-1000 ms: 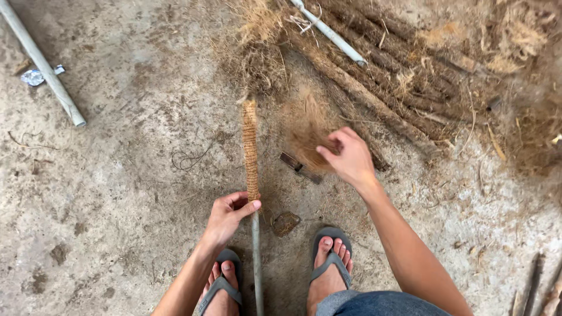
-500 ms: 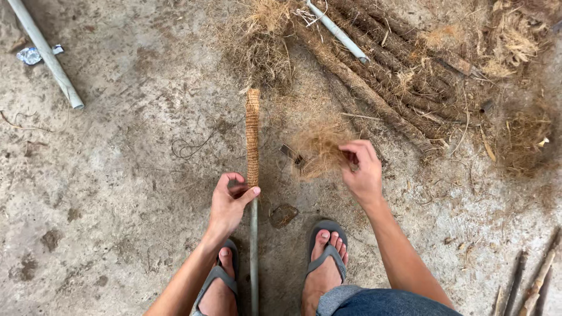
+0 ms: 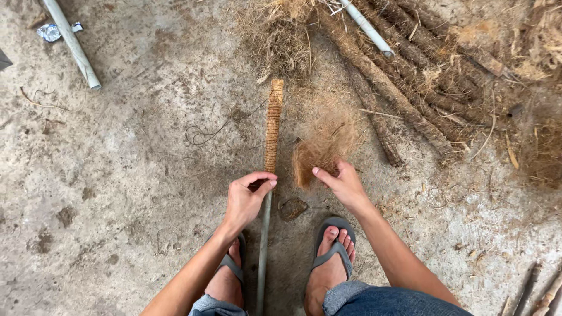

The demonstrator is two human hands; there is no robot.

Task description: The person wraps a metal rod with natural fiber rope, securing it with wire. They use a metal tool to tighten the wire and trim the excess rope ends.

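A grey pole (image 3: 264,246) lies on the concrete floor between my feet, its far part wrapped in brown coir rope (image 3: 273,124). My left hand (image 3: 246,199) pinches the pole where the wrapping ends. My right hand (image 3: 342,182) holds a tuft of brown coconut fibre (image 3: 313,155) just right of the pole, lifted from a loose fibre heap on the floor.
Several fibre-wrapped poles (image 3: 410,88) lie in a pile at the upper right with a bare white pipe (image 3: 367,26) across them. Another white pipe (image 3: 73,44) and a crumpled wrapper (image 3: 50,32) lie upper left. A thin wire (image 3: 202,136) curls left of the pole. Sticks (image 3: 538,289) lie at lower right.
My right hand has drawn back toward me from the fibre heap with a tuft of fibre in it. My left hand has stayed on the pole.
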